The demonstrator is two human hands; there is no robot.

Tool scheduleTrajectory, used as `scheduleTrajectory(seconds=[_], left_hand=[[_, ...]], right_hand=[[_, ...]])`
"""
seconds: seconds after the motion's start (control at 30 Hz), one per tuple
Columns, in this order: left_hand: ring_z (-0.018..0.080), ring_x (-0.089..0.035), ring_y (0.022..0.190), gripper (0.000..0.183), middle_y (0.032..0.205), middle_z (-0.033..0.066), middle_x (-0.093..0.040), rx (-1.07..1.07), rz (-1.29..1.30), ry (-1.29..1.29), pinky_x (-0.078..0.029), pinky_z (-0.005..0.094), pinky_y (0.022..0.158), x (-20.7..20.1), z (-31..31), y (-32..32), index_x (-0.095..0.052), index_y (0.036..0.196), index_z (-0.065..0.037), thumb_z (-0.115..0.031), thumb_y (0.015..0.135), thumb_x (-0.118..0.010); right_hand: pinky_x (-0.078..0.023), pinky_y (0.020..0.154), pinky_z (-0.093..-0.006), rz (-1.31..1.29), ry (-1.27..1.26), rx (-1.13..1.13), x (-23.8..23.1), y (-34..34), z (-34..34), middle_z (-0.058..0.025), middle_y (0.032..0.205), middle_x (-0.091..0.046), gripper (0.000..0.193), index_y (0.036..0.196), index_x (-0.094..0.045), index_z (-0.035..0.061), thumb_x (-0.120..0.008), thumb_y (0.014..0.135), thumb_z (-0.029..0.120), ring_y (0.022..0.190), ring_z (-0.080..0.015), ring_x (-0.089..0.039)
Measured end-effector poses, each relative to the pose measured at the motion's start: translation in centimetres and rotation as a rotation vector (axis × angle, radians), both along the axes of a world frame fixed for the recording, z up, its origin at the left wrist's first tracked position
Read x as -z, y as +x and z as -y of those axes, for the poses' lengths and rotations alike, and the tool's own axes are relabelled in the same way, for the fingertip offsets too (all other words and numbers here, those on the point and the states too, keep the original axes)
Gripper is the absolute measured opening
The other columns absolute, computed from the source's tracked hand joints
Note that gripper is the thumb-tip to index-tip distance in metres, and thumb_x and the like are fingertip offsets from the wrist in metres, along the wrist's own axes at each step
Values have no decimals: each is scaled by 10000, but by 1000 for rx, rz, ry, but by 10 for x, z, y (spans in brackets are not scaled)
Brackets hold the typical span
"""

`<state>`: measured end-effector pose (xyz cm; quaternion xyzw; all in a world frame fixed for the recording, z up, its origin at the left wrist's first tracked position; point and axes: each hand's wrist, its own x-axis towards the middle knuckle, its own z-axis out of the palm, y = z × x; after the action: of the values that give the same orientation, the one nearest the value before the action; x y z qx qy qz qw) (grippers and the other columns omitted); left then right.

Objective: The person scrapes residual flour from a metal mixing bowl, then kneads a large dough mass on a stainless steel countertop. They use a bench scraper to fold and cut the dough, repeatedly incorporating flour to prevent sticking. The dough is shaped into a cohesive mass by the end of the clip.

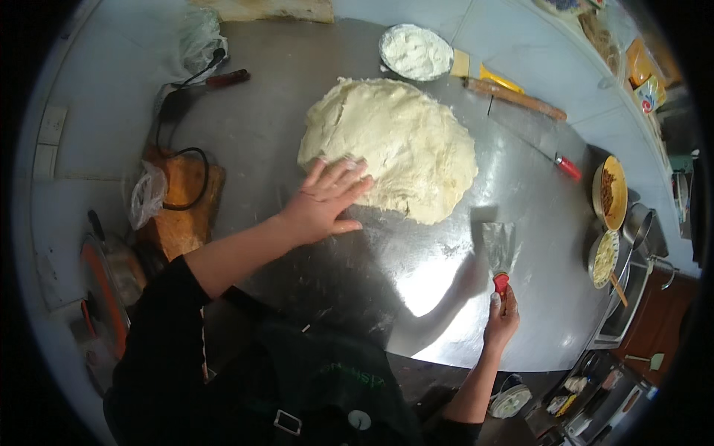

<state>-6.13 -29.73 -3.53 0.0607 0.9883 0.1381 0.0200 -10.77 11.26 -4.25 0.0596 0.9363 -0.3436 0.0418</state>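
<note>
A large, pale slab of dough (390, 145) lies on the steel worktop (260, 134). My left hand (327, 199) rests at its near left edge, fingers spread and fingertips on the dough. In my right hand (503, 320) is a scraper (498, 249) with a red handle and a flat metal blade. The fingers are wrapped round the handle, and the blade points away from me, over the worktop to the right of the dough and apart from it.
Behind the dough stands a bowl of white flour (416, 52). A rolling pin (515, 99) and a red-handled tool (567, 166) lie at the back right. Two food bowls, one yellow (597, 189), stand at the right edge. A wooden board (190, 204) and black cable (204, 175) are left.
</note>
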Motion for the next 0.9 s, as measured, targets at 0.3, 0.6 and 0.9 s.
scheduleTrajectory(seconds=[0.3, 0.6, 0.9], left_hand=[[382, -223, 1317, 709, 1453, 176, -214, -527, -190, 417, -168, 550, 1044, 42, 66, 40, -282, 1384, -58, -337, 811, -594], [329, -332, 1269, 532, 1356, 180, -370, -222, 112, 606, -225, 465, 1049, 76, -91, 56, -385, 1302, -23, -304, 867, -506], [245, -566, 1024, 270, 1105, 124, -595, -634, -358, 725, -438, 343, 885, 17, 32, 47, -568, 1117, -32, -61, 849, -561]], right_hand=[[-299, 1018, -444, -179, 433, -262, 46, 4, -19, -231, 1324, -405, 555, 1325, -377, 1, -586, 835, 155, 1205, -375, -403], [-178, 1082, -463, 5, 85, -807, 49, 65, 143, -215, 1389, -322, 659, 1363, -293, 19, -601, 810, 205, 1292, -376, -291], [-270, 1062, -415, -103, 233, -1265, 59, 6, 243, -143, 1342, -413, 567, 1306, -400, 45, -584, 834, 300, 1228, -300, -409]])
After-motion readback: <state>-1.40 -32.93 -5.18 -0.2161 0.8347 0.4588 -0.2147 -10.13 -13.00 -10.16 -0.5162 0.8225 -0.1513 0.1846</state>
